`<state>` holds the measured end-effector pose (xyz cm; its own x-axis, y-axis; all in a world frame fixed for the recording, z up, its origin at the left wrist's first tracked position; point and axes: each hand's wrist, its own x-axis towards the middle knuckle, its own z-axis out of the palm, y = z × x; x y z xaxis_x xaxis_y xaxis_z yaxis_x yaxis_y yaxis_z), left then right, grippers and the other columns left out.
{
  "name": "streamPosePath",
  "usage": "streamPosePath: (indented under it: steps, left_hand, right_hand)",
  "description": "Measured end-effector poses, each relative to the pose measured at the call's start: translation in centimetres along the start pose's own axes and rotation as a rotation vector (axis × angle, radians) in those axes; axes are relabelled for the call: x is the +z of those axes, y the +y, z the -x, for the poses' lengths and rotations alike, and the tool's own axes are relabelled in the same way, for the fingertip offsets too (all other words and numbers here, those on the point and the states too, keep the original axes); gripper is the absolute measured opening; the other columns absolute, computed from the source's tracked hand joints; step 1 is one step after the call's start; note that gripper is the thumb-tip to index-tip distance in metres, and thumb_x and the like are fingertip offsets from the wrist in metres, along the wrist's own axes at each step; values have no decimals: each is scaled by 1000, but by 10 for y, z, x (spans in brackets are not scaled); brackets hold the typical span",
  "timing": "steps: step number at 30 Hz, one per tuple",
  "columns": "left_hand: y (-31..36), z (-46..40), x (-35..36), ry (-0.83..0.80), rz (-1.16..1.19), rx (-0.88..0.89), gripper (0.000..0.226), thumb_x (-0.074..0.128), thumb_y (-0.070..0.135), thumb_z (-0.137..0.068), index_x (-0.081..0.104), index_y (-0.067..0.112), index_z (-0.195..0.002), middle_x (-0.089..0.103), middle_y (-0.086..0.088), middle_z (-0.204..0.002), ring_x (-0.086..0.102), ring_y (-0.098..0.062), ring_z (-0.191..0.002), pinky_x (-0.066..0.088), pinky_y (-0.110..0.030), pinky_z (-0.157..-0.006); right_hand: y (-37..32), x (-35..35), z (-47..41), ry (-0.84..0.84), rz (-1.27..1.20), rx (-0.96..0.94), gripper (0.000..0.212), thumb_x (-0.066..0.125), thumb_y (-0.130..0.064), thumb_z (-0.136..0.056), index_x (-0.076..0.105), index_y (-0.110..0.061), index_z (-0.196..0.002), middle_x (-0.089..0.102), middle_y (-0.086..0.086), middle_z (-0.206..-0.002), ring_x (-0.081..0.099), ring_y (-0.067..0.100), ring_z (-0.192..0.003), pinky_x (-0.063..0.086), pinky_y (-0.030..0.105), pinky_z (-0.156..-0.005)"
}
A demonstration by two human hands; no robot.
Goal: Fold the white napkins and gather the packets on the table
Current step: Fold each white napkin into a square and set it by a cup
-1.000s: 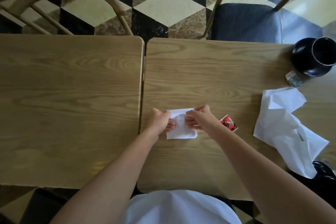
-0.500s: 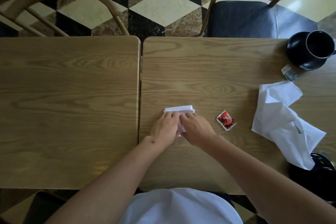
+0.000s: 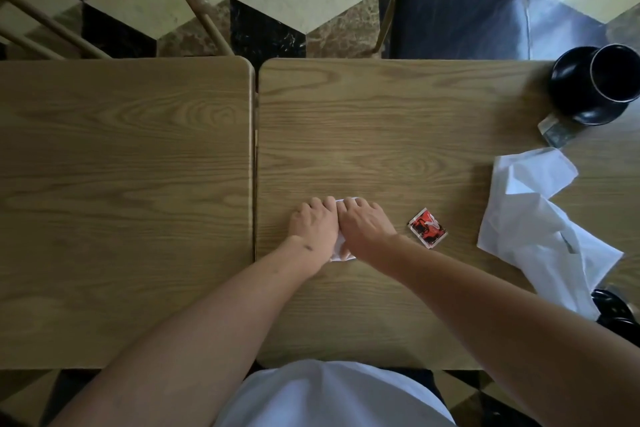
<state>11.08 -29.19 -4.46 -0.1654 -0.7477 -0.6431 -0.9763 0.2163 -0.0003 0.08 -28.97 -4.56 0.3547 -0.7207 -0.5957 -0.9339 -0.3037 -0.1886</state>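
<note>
My left hand (image 3: 313,226) and right hand (image 3: 363,227) flat, side by side, pressing the folded napkin (image 3: 341,253) — red packet (image 3: 427,228) just right, loose napkin (image 3: 540,229) beyond on the table (image 3: 381,135)

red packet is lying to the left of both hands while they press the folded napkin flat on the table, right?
Not quite. In the head view the red packet lies to the right of the hands, not the left. The rest holds: the left hand and right hand press the folded napkin flat on the table.
</note>
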Motion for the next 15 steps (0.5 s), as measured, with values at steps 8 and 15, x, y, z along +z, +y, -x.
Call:
streamPosePath:
  steps: [8,15]
  left_hand:
    - [-17,24,4,63,301,40,58,79,29,-78,46,11,-121,55,-10,-124,54,-32,-115,44,-39,-93]
    - [-30,50,38,128,1251,-601,26,75,29,-79,63,8,-90,67,-9,-90,64,-26,-83,49,-35,-73]
  right_hand:
    - [-5,-5,12,-4,-181,61,57,82,-24,-74,51,-13,-121,54,5,-126,50,26,-123,46,40,-98]
    - [5,28,55,192,-1059,699,29,71,-27,-81,57,-8,-97,61,4,-91,57,23,-81,39,31,-63]
